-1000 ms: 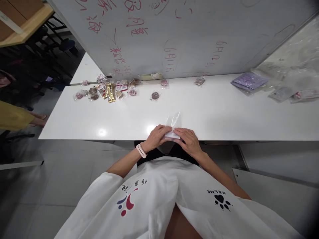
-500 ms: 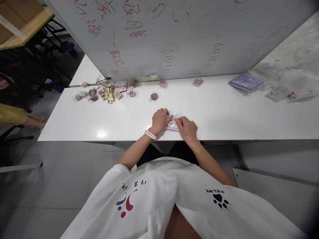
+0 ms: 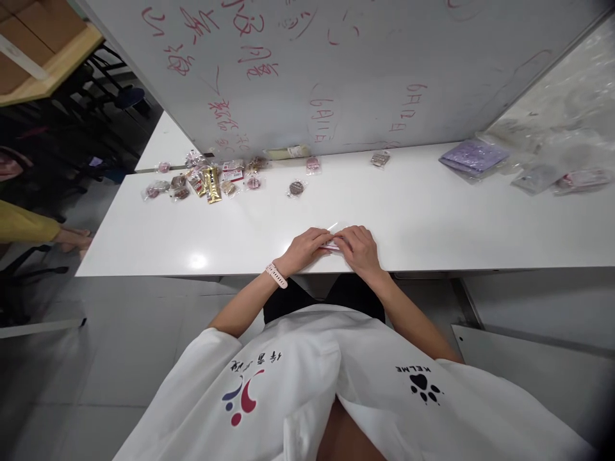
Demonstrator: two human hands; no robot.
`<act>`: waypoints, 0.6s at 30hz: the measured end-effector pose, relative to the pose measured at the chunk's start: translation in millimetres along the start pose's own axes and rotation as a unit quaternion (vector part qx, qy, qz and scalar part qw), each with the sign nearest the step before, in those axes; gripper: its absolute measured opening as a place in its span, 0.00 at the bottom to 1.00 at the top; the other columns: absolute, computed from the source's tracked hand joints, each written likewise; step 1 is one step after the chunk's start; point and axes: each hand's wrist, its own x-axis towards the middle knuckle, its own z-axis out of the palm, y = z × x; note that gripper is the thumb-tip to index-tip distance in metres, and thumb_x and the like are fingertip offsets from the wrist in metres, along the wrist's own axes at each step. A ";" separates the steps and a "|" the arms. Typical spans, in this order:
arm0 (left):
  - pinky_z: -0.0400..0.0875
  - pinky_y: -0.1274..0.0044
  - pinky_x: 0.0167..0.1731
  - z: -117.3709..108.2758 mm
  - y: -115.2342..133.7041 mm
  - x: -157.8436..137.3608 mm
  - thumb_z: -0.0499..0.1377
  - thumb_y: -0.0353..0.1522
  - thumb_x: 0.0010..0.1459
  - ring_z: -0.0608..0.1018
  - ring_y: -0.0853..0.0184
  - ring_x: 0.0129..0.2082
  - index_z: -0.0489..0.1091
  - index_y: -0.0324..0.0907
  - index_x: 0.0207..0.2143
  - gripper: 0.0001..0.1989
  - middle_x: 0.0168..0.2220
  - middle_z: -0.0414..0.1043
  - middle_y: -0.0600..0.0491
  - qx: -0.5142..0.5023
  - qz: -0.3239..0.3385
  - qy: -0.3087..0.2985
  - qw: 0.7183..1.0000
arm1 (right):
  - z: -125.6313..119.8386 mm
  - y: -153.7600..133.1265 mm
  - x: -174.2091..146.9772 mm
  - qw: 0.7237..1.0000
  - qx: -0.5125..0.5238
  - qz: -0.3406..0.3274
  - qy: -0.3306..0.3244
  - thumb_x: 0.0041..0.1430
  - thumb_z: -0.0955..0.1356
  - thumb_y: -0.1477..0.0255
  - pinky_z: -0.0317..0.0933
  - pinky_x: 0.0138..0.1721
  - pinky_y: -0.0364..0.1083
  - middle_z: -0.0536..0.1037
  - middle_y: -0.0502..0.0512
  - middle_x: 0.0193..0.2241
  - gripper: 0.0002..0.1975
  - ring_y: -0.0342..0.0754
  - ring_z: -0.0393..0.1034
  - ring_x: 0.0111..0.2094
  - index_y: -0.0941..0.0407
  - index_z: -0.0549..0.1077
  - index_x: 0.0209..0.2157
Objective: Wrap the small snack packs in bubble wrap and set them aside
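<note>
Close to the table's front edge, a small clear plastic packet with a white label and a pink-red border (image 3: 331, 244) lies between my two hands. My left hand (image 3: 305, 248) is closed on its left side, fingers and thumb pressed together. From the right, the bent fingers of my right hand (image 3: 359, 251) pinch the other side. Most of the packet is hidden under the fingers, and a clear edge of film sticks up behind them. Straight beyond my hands lies a dark round wrapped cookie (image 3: 296, 187).
The white table (image 3: 240, 237) runs across in front of me, with a whiteboard (image 3: 288, 83) standing at its back. Wrapped snacks (image 3: 181, 186) cluster at the left. A purple packet (image 3: 475, 157) and clear plastic bags (image 3: 538, 178) lie at the right. Another person's yellow clothing (image 3: 26, 222) shows far left.
My left hand has come down towards the table edge and its fingers have closed over the packet's label. My right fingers have moved slightly left, so less of the packet shows.
</note>
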 end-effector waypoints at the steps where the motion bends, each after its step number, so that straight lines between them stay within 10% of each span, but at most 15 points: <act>1: 0.72 0.69 0.47 -2.9 -2.0 3.1 0.58 0.36 0.66 0.75 0.60 0.51 0.67 0.42 0.54 0.16 0.51 0.74 0.45 -0.009 -0.011 -0.010 1.000 | -1.8 0.6 -3.0 1.000 -0.005 -0.020 -0.013 0.70 0.62 0.60 0.56 0.45 0.50 0.78 0.57 0.39 0.16 0.52 0.68 0.42 0.55 0.74 0.43; 10: 0.68 0.73 0.39 -44.4 -17.1 64.5 0.61 0.42 0.61 0.77 0.63 0.36 0.77 0.40 0.39 0.14 0.36 0.78 0.49 -0.206 -0.132 -0.144 0.959 | -4.7 8.5 16.9 0.992 -0.059 0.009 -0.110 0.67 0.64 0.65 0.57 0.40 0.49 0.77 0.61 0.38 0.11 0.54 0.68 0.40 0.58 0.72 0.42; 14: 0.68 0.70 0.47 -33.8 -5.0 63.4 0.63 0.39 0.59 0.73 0.60 0.49 0.74 0.41 0.43 0.13 0.47 0.74 0.45 -0.240 -0.260 0.119 0.928 | -10.1 10.1 38.1 0.978 0.001 0.131 -0.160 0.65 0.63 0.58 0.53 0.32 0.47 0.75 0.56 0.30 0.15 0.50 0.66 0.31 0.55 0.68 0.33; 16: 0.68 0.70 0.50 -19.4 10.8 51.2 0.62 0.37 0.60 0.72 0.61 0.53 0.70 0.42 0.50 0.17 0.54 0.70 0.44 -0.313 -0.350 0.276 0.839 | -12.0 9.5 43.1 0.964 0.047 0.201 -0.168 0.64 0.63 0.55 0.52 0.29 0.46 0.72 0.53 0.26 0.18 0.48 0.64 0.27 0.54 0.65 0.29; 18: 0.69 0.72 0.50 -3.9 28.2 39.2 0.64 0.36 0.58 0.74 0.64 0.51 0.68 0.42 0.51 0.20 0.53 0.70 0.44 -0.454 -0.405 0.305 0.733 | -11.3 6.1 43.0 0.952 0.097 0.251 -0.145 0.62 0.63 0.52 0.51 0.28 0.45 0.70 0.51 0.23 0.20 0.46 0.62 0.25 0.54 0.64 0.27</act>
